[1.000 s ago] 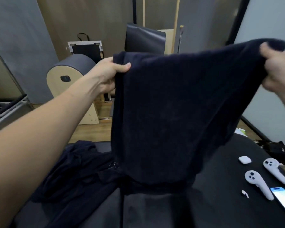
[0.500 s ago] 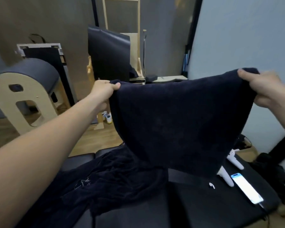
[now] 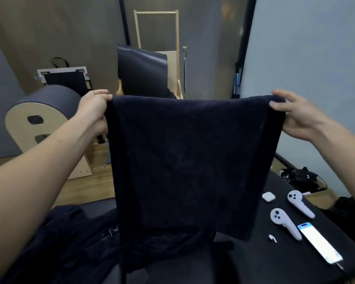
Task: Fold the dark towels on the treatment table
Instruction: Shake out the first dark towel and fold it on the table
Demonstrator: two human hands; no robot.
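A dark navy towel (image 3: 189,160) hangs spread in the air in front of me, its top edge level. My left hand (image 3: 93,107) pinches its top left corner and my right hand (image 3: 291,113) pinches its top right corner. The towel's lower edge hangs just above the black treatment table (image 3: 254,261). A crumpled heap of more dark towels (image 3: 70,242) lies on the table's left half, partly hidden behind the hanging towel.
On the table's right side lie two white controllers (image 3: 285,222), a white earbud case (image 3: 268,196), one loose earbud (image 3: 272,238) and a lit phone (image 3: 320,244). Beyond the table stand a padded barrel (image 3: 43,117), wooden frames and a pale wall on the right.
The towel's top edge has been levelled and pulled wider between my hands. It now hangs straight and lower than a second ago, and my view has swung back left.
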